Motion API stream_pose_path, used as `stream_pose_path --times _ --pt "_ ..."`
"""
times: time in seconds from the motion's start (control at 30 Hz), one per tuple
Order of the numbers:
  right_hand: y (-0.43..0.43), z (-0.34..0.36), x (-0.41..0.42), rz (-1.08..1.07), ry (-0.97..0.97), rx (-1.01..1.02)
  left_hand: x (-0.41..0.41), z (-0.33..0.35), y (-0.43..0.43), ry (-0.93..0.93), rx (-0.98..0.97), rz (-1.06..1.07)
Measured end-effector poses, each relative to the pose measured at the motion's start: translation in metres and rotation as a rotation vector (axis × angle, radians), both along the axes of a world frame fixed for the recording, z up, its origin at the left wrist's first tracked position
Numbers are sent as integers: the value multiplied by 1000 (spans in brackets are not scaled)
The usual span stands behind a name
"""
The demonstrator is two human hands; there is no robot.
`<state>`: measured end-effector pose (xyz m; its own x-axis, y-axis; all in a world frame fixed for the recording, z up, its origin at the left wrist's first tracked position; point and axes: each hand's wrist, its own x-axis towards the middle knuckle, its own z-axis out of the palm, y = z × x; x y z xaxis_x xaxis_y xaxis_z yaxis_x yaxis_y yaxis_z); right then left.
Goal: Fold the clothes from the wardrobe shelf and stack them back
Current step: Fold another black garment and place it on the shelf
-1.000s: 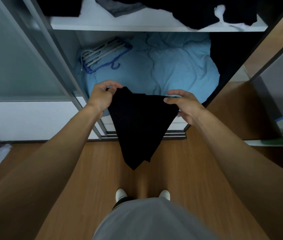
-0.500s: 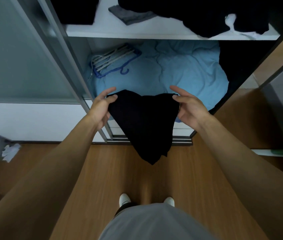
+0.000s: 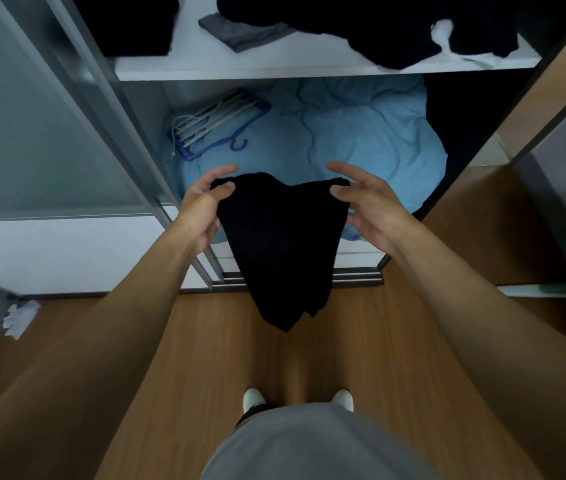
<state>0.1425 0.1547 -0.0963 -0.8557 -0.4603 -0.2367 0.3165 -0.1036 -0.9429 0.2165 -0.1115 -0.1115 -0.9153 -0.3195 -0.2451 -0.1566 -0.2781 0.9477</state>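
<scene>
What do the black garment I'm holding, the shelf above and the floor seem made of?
Black garment: soft matte fabric, maybe knit; it droops limply to a point. Shelf: smooth white board with a flat edge, likely laminate. Floor: wood-look planks, grain, slight sheen; real wood or laminate, cannot tell.
</scene>
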Motion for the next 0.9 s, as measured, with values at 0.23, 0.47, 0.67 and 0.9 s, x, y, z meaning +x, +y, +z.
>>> stream_pose_path --times 0.23,0.47,0.67,0.9 --pt "-6 -4 8 18 110 522 -14 10 19 -86 -398 -50" --pt "-3 -4 7 184 250 889 -17 12 17 -216 -533 -269" --pt "6 -5 -2 151 364 991 -14 15 14 -415 -885 -507" --pt "16 -9 0 36 254 720 -10 10 9 -334 -629 -268"
